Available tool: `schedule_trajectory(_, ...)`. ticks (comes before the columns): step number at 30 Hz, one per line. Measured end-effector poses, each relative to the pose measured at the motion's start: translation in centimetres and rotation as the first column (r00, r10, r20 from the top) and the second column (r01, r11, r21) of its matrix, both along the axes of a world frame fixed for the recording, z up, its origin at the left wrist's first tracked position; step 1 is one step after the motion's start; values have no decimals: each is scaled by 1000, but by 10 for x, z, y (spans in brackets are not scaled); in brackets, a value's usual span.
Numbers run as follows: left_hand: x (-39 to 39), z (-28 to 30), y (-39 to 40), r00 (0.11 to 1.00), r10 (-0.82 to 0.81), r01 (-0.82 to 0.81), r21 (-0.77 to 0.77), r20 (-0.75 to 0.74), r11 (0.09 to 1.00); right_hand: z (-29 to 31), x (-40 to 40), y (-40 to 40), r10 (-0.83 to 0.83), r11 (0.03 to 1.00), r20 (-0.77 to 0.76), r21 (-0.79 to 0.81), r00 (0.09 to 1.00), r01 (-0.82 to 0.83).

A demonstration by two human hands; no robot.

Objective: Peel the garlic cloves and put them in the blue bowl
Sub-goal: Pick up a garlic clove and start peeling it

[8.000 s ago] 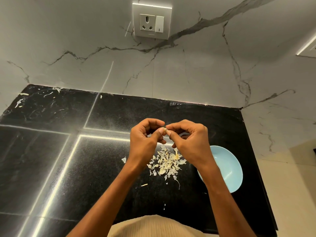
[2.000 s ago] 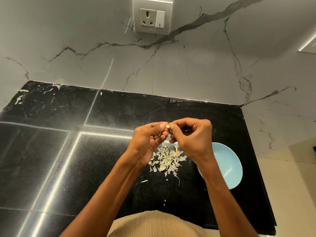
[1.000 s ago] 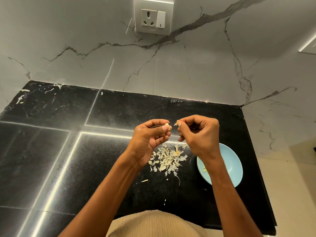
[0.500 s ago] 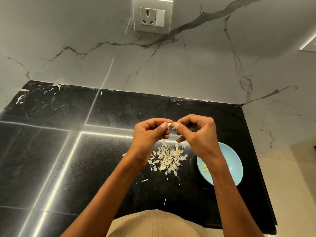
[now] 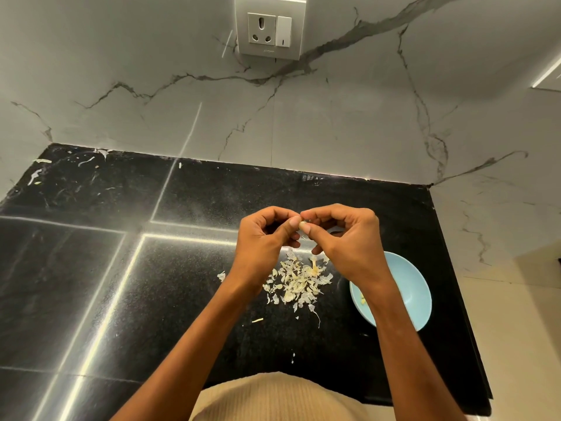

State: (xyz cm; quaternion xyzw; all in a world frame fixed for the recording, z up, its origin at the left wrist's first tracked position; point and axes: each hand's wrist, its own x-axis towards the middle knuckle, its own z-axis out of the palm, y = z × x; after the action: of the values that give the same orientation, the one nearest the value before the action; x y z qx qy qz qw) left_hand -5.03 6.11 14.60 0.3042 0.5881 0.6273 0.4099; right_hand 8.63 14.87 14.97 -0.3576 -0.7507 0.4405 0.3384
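— So, how much of the clove (image 5: 301,225) can you actually see?

— Barely any. Just a pale sliver between the thumb tips; both sets of curled fingers cover the rest, so I cannot tell how much skin is on it.

— Who has hold of it?

— Both. The left hand (image 5: 263,238) pinches it from one side and the right hand (image 5: 346,238) from the other, thumbs and forefingers meeting on it, the other fingers curled in beneath. The hands touch at the fingertips, raised above the counter (image 5: 127,299).

— And where does that put it relative to the bowl (image 5: 406,287)?

— Up and to the left of it, well apart. Directly under the grip lies the heap of skins (image 5: 299,282), just left of the bowl.

— Anything in the bowl?

— A few yellowish bits near its left wall, but the right forearm crosses over that side and hides much of the inside, so a count is not possible.

— And further out?

— Loose flakes scattered on the black counter, a marble wall behind with a socket (image 5: 269,28), its plate cut off by the top edge.
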Motion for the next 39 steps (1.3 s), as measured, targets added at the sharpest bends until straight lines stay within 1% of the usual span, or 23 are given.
schedule_trajectory(2,1,0,0,999,12,-12,1,47,1000,1,0,0,-15,1000,8,1,1000,15)
schedule_trajectory(4,2,0,-1,993,22,-24,20,117,1000,1,0,-1,-40,999,28,34,999,39)
schedule_trajectory(6,3,0,-1,987,38,-46,52,153,998,1,-1,-4,-66,996,38,64,997,63)
schedule_trajectory(9,7,1,-1,987,108,-118,72,121,990,3,-3,-8,-63,992,48,115,997,57)
schedule_trajectory(13,8,0,-1,978,191,-198,86,88,976,6,-6,-14,-63,965,67,260,996,43)
schedule_trajectory(18,11,-1,-1,975,220,-219,88,-13,972,9,-9,-17,-78,927,93,373,993,38)
schedule_trajectory(23,11,0,-2,973,229,-225,96,-33,970,9,-9,-16,-81,911,88,411,993,37)
schedule_trajectory(25,12,1,-2,972,234,-230,100,-27,968,9,-8,-15,-72,921,60,387,996,43)
schedule_trajectory(27,11,2,-2,973,230,-229,107,8,967,9,-7,-14,-66,947,40,317,997,50)
schedule_trajectory(30,9,4,-2,976,201,-210,116,82,971,11,-6,-12,-64,989,0,136,998,63)
schedule_trajectory(34,8,5,-2,971,143,-170,131,190,977,15,-5,-12,-47,997,-103,-63,994,41)
schedule_trajectory(36,7,5,-2,967,116,-149,132,229,980,15,-4,-12,-44,993,-136,-114,990,28)
schedule_trajectory(39,6,5,-2,966,102,-134,122,236,983,13,-3,-12,-44,994,-140,-104,989,30)
